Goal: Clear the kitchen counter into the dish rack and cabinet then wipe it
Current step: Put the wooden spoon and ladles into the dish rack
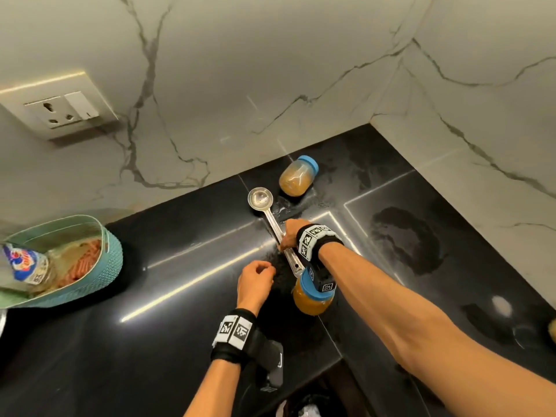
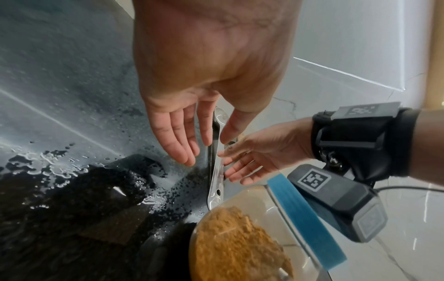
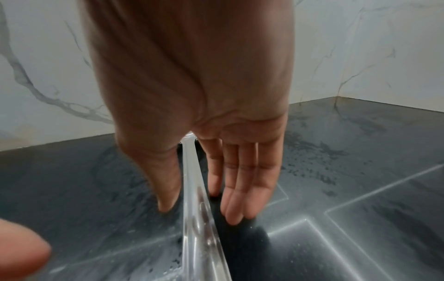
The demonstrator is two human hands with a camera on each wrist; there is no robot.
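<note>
A steel ladle [image 1: 260,198] lies on the wet black counter [image 1: 180,326], its flat handle [image 2: 216,176] running toward me. My right hand [image 1: 290,233] is down over the middle of the handle. In the right wrist view the thumb [image 3: 165,190] is left of the handle [image 3: 194,218] and the straight fingers [image 3: 240,180] are right of it, with the tips at the counter. My left hand [image 1: 255,278] hovers just left of the handle's end, fingers relaxed [image 2: 177,136] and holding nothing.
Two blue-lidded jars of brown powder are close by: one beyond the ladle bowl [image 1: 296,177], one by the handle's end under my right wrist [image 1: 311,299]. A teal basket [image 1: 111,260] with packets stands at the left. Marble walls form a corner behind, and a wall socket [image 1: 60,111] is at the left.
</note>
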